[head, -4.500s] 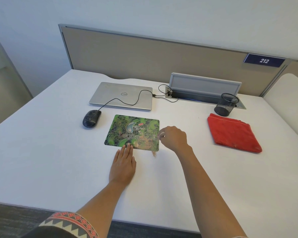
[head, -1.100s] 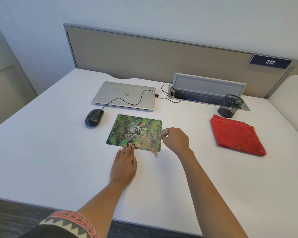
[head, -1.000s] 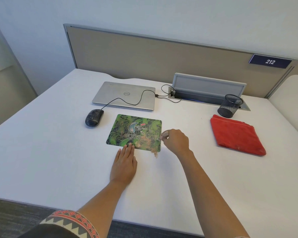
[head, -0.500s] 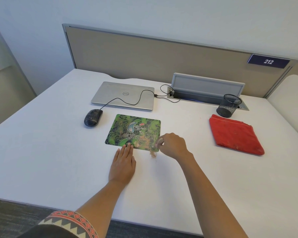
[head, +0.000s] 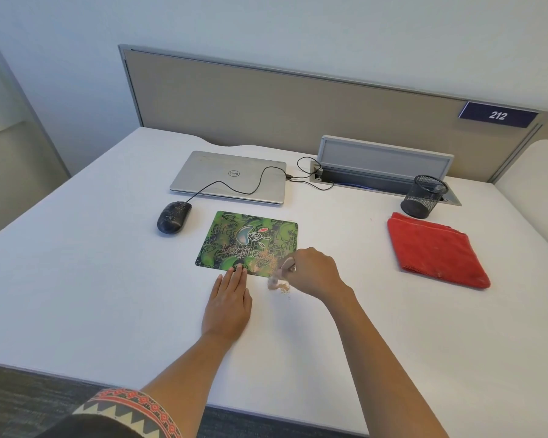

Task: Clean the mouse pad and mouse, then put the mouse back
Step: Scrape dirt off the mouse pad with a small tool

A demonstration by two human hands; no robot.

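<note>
Mouse pad (head: 247, 241) was laid mid-table (head: 76, 295). Mouse (head: 173, 217) was set off the pad, just left of it. Laptop (head: 231, 177) was placed behind both. Cable box (head: 383, 159) was set right of the laptop, against the partition (head: 266, 99). Pen cup (head: 424, 196) was stood at the box's right end, with the cloth (head: 437, 248) laid just before it. Left hand (head: 228, 306) was rested at the pad's near edge. Right hand (head: 314, 273) was held at its near right corner, where crumbs (head: 280, 287) were scattered.
</note>
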